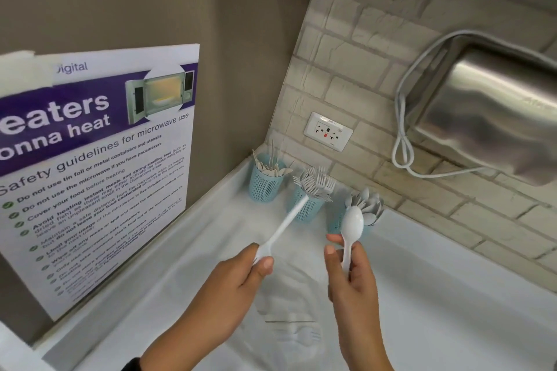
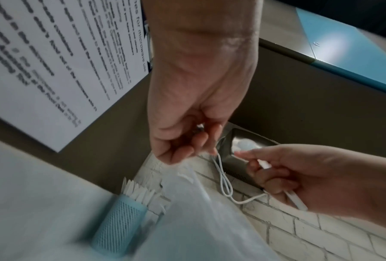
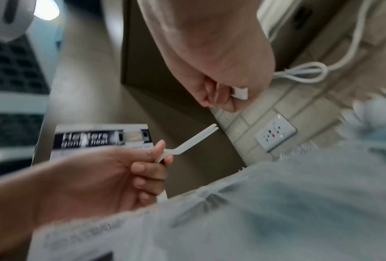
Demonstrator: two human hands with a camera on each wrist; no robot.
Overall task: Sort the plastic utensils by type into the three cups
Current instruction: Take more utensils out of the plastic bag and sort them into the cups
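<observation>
Three blue mesh cups stand in the counter's back corner: one with knives (image 1: 266,182), one with forks (image 1: 310,208), one with spoons (image 1: 363,221). My left hand (image 1: 262,259) pinches the handle end of a white plastic fork (image 1: 289,220); its head reaches up to the fork cup's rim, among the other forks. My right hand (image 1: 340,250) holds a white spoon (image 1: 351,224) upright by its handle, just in front of the spoon cup. The right wrist view shows the fork (image 3: 187,143) from the side. The knife cup (image 2: 120,226) appears blurred in the left wrist view.
A clear plastic bag (image 1: 289,325) with a few utensils inside lies on the white counter (image 1: 452,310) under my hands. A microwave safety poster (image 1: 99,159) leans at the left. On the brick wall are a socket (image 1: 328,131), a steel dispenser (image 1: 494,111) and a looped white cable (image 1: 402,153).
</observation>
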